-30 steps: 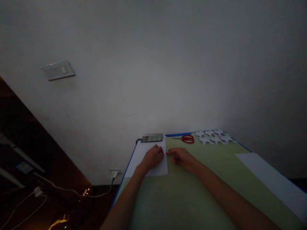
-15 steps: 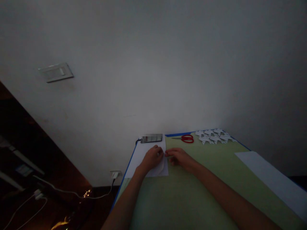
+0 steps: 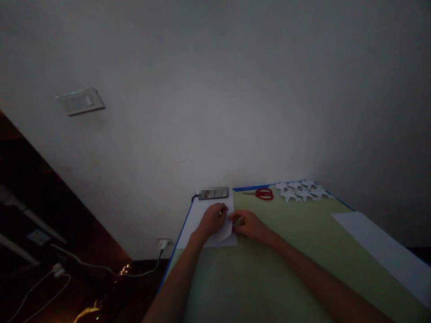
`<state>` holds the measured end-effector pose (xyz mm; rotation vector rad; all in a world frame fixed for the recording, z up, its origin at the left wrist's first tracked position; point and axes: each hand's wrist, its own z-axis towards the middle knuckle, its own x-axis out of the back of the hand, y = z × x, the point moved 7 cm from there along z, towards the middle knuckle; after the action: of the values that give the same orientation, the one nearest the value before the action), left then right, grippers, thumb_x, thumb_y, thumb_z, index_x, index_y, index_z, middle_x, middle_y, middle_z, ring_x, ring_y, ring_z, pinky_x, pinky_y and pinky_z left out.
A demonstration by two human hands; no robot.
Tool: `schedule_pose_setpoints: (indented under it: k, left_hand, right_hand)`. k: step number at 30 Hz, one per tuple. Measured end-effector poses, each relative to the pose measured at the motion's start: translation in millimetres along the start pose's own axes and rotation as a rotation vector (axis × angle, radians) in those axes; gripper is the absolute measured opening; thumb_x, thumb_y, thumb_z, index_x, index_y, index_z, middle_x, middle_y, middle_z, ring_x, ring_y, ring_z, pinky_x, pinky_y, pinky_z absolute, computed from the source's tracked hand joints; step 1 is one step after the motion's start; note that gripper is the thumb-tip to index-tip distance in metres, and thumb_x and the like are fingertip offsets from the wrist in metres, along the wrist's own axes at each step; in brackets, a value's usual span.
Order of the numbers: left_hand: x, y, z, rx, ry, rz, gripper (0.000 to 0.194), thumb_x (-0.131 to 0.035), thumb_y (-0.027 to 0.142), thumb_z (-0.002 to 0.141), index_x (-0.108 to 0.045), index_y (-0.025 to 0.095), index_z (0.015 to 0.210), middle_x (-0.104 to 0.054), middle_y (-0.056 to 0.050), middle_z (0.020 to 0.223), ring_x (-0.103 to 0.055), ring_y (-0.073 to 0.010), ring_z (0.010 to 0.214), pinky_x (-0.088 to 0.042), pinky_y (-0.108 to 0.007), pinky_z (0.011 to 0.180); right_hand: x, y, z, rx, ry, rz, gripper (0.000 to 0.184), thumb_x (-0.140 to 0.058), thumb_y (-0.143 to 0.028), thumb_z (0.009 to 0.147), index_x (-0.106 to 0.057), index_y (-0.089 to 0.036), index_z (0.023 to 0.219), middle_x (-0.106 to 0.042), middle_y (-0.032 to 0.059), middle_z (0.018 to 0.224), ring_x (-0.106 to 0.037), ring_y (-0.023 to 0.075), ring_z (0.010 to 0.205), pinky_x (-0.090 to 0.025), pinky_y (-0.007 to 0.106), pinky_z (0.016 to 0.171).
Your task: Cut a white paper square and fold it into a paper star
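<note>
A small piece of white paper (image 3: 225,234) is raised between my hands, its lower right edge standing out against a larger white sheet (image 3: 188,233) below. My left hand (image 3: 214,220) is curled over the left part of the small paper, fingers closed on it. From the other side, my right hand (image 3: 247,224) pinches the paper's right edge between thumb and fingers. Part of the paper is hidden behind my left hand. Just beyond my hands, a phone (image 3: 213,194) leans at the far end of the larger sheet.
Red-handled scissors (image 3: 264,194) lie beyond my right hand. Several folded white paper shapes (image 3: 303,192) sit at the table's far right corner. Another white sheet (image 3: 380,251) lies along the right side of the green tabletop (image 3: 256,278). A wall (image 3: 215,112) rises behind it.
My right hand has shifted slightly left and closed on the paper's edge. The small paper's lower edge looks more angular now. My left hand stays nearly in place.
</note>
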<state>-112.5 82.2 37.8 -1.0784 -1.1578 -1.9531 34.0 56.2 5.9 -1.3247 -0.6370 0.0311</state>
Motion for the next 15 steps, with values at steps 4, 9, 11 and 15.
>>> schedule_pose_setpoints:
  k: [4,9,11,15]
  left_hand:
    - [3.8,-2,0,0.032,0.033,-0.047,0.029,-0.068,0.036,0.104,-0.069,0.017,0.126,-0.071,-0.011,0.127,-0.072,-0.0241,0.107,-0.062,-0.046,0.093]
    - [12.1,7,4,0.053,0.076,-0.156,0.031,-0.058,0.042,0.108,-0.072,0.014,0.11,-0.076,-0.008,0.104,-0.073,-0.0194,0.088,-0.062,-0.038,0.081]
    - [19.1,15,4,0.04,0.079,-0.212,0.05,-0.037,0.046,0.113,-0.074,0.013,0.1,-0.077,-0.008,0.091,-0.072,-0.0176,0.075,-0.06,-0.032,0.072]
    - [38.0,31,-1,-0.035,0.04,-0.26,0.058,-0.038,0.056,0.108,-0.077,0.015,0.094,-0.08,-0.009,0.087,-0.072,-0.0192,0.074,-0.056,-0.029,0.068]
  right_hand:
    - [3,-10,-2,0.093,0.044,-0.116,0.02,-0.072,-0.033,0.101,-0.072,-0.016,0.112,-0.074,0.0064,0.115,-0.073,0.0205,0.097,-0.063,0.041,0.086]
    - [10,-15,-1,0.149,0.111,-0.212,0.019,-0.072,-0.035,0.101,-0.073,-0.016,0.108,-0.075,0.0056,0.111,-0.073,0.0208,0.097,-0.061,0.043,0.091]
    - [12,-13,0,0.153,0.126,-0.232,0.02,-0.071,-0.035,0.102,-0.073,-0.016,0.109,-0.075,0.0058,0.111,-0.073,0.0209,0.098,-0.061,0.043,0.091]
    - [16,-6,2,0.139,0.144,-0.25,0.023,-0.07,-0.036,0.103,-0.072,-0.016,0.114,-0.075,0.0066,0.114,-0.073,0.0212,0.098,-0.062,0.043,0.09]
